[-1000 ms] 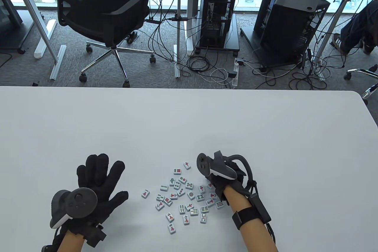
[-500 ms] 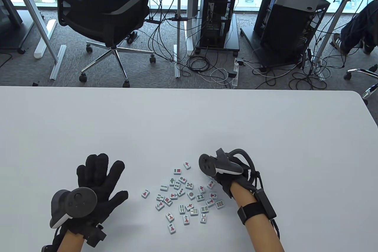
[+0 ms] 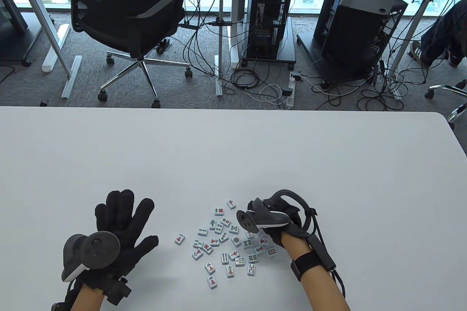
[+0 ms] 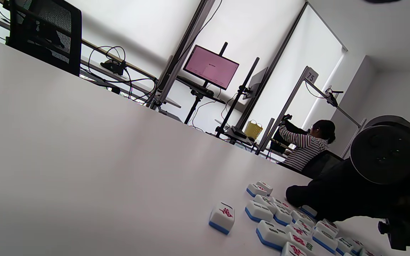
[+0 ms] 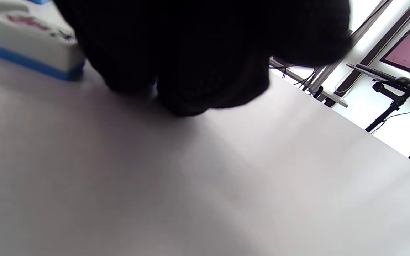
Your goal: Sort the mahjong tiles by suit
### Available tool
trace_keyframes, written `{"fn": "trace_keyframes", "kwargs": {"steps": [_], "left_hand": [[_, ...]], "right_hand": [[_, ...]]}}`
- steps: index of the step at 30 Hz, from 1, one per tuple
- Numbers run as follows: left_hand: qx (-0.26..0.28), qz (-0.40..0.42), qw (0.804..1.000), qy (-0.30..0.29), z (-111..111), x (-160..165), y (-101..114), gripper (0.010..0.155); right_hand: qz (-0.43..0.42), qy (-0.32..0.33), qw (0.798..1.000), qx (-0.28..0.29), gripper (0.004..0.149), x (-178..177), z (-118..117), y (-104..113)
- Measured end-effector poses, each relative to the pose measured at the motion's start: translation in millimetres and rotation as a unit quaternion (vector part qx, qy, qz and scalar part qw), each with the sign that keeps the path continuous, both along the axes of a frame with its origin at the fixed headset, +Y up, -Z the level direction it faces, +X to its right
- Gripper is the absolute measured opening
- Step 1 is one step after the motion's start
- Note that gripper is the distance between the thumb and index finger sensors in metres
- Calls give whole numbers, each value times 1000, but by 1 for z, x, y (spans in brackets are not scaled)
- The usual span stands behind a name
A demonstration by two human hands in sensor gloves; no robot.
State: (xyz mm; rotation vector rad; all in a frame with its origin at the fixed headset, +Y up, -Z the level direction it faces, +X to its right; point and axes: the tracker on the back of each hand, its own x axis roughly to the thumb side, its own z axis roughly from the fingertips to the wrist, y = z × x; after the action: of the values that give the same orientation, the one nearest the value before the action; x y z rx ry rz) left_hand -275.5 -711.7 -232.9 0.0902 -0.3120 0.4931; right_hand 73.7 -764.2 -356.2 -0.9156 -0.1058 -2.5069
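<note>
White table [image 3: 233, 150] sets the stage: mahjong tiles [image 3: 226, 241] lie scattered face up, blue-backed (red, green marks). Right hand [image 3: 281, 225] hunches over the cluster's right edge, fingers hidden, grip unreadable. Left hand [image 3: 120, 220] rests flat left of it, fingers splayed wide.

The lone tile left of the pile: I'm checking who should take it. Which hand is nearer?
Left. The left hand lies flat just left of the lone tile; the right hand is across the pile.
</note>
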Motion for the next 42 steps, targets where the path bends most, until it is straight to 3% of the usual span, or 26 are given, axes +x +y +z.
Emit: {"fn": "trace_keyframes", "kwargs": {"steps": [6,10,15,24,42], "left_hand": [[2,1,1000,-4,0,0,0,81],[2,1,1000,-5,0,1,0,81],[4,-1,1000,-8,0,2,0,81],[-4,-9,1000,-14,0,6,-4,81],[-13,-12,1000,-15,-1,8,-6,81]], "right_hand": [[-41,-16,999,0,56,9,5,4],[-63,-34,997,11,58,21,19,21],[-63,-103,991,-49,59,47,48,36],[-32,-139,986,-82,59,83,83,21],[-23,-143,987,-65,60,96,94,3]]}}
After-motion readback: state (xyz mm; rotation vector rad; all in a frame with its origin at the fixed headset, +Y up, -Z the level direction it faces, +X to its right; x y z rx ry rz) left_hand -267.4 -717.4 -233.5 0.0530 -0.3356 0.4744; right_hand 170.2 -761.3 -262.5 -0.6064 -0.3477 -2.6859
